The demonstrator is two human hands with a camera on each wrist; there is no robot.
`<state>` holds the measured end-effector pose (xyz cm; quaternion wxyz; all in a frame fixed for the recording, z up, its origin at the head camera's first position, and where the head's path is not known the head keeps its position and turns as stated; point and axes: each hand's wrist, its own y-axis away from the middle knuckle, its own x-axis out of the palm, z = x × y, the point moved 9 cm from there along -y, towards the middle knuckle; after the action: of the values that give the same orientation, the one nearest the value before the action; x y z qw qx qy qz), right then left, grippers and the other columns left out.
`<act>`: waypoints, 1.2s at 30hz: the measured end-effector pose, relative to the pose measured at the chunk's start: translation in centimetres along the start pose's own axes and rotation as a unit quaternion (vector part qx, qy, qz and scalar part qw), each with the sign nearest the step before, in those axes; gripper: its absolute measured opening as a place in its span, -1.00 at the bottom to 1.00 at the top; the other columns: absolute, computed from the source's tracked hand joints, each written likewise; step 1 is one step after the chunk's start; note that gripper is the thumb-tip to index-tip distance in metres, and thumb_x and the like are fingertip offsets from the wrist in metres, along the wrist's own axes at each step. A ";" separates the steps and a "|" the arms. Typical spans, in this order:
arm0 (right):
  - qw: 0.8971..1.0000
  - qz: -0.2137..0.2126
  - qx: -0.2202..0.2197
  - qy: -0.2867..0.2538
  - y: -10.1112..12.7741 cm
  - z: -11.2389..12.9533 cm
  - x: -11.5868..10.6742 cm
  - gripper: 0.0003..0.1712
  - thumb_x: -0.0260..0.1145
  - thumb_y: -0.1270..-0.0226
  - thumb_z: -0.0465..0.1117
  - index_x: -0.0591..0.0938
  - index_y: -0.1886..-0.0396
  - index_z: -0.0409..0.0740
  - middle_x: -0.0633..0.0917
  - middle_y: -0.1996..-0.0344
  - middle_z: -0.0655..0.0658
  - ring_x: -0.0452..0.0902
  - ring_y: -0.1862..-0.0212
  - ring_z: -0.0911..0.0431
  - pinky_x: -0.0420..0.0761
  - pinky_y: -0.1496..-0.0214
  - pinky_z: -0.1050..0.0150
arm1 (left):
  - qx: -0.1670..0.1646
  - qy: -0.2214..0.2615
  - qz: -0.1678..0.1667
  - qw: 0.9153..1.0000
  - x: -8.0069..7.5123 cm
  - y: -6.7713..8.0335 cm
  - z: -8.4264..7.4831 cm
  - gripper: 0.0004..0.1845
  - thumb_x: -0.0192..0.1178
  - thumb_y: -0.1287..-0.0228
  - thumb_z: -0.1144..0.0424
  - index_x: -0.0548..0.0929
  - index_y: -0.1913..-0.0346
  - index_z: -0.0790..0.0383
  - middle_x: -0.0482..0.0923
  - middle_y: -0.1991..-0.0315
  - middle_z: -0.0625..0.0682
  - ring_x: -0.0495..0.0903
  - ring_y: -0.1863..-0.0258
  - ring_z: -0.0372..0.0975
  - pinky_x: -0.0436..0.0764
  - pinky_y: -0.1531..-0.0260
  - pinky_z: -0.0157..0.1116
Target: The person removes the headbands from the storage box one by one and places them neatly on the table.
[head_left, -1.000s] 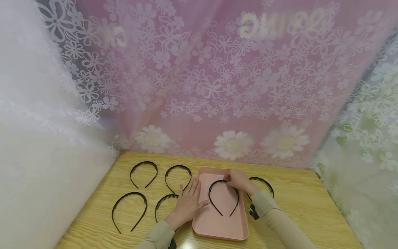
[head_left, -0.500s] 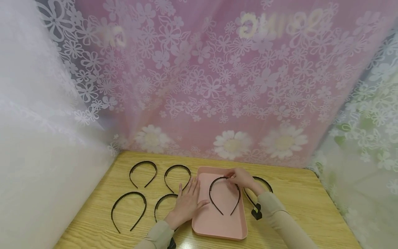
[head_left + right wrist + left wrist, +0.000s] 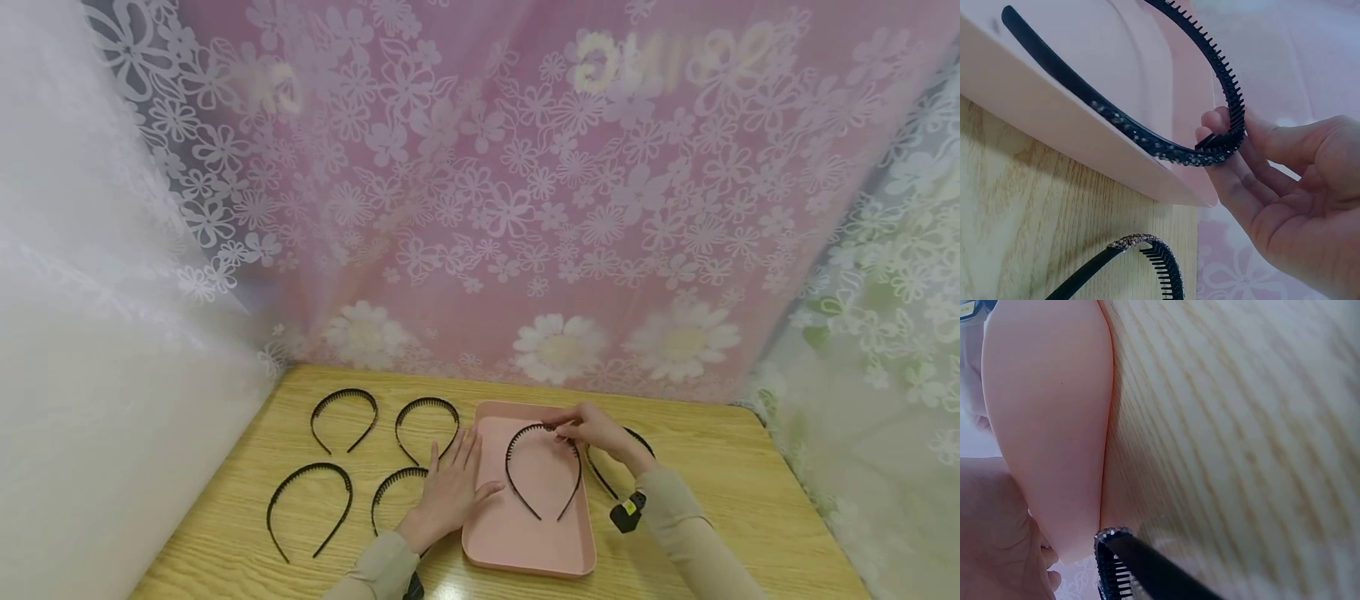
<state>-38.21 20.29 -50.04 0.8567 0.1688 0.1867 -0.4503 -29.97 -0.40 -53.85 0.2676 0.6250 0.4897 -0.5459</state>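
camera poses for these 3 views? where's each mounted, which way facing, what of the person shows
Head: worn on the head, looks forward and down at the table; both hands and sleeves show.
Left wrist: low by the left hand, faces the pink tray edge and wood.
Right wrist: by the right hand, faces the headband it pinches.
Shared: tray in all three; pinched headband in head and right wrist.

Headband (image 3: 1147,140): black plastic, toothed, glittery outer face. Tray (image 3: 525,533): smooth matt pink plastic. Worktop (image 3: 735,492): light wood grain. Curtain (image 3: 525,208): sheer lace.
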 end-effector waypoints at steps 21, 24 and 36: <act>0.999 -0.017 0.042 -0.012 1.9 0.2 -0.3 -0.63 0.15 -0.52 -0.43 0.57 -0.24 -0.51 0.64 -0.10 -0.46 0.65 0.06 -0.36 0.73 0.14 -0.10 | 0.006 -0.006 0.008 1.000 -0.6 0.1 -0.2 -0.08 0.04 -0.46 -0.26 0.16 -0.56 0.40 0.04 -0.60 0.25 0.03 -0.57 0.14 0.02 -0.41 0.37; 0.998 -0.034 0.045 -0.004 2.0 0.2 -0.7 -0.63 0.13 -0.53 -0.43 0.58 -0.24 -0.49 0.66 -0.08 -0.45 0.64 0.10 -0.37 0.72 0.17 -0.13 | -0.001 -0.011 0.014 1.000 -0.6 0.1 -0.2 -0.08 0.02 -0.47 -0.27 0.16 -0.56 0.39 0.02 -0.60 0.23 0.02 -0.58 0.12 0.02 -0.43 0.35; 0.996 -0.079 0.034 -0.022 2.8 0.4 -2.5 -0.59 0.16 -0.55 -0.37 0.54 -0.30 -0.45 0.60 -0.13 -0.49 0.64 0.00 -0.30 0.75 0.13 0.00 | -0.005 0.002 0.025 1.000 -0.4 0.1 -0.3 -0.08 0.03 -0.47 -0.26 0.13 -0.57 0.39 0.01 -0.61 0.23 0.00 -0.59 0.11 -0.02 -0.43 0.35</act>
<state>-37.14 23.39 -48.21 0.8161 0.1724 0.1648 -0.5264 -29.74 -0.34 -53.37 0.2832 0.6365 0.4774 -0.5354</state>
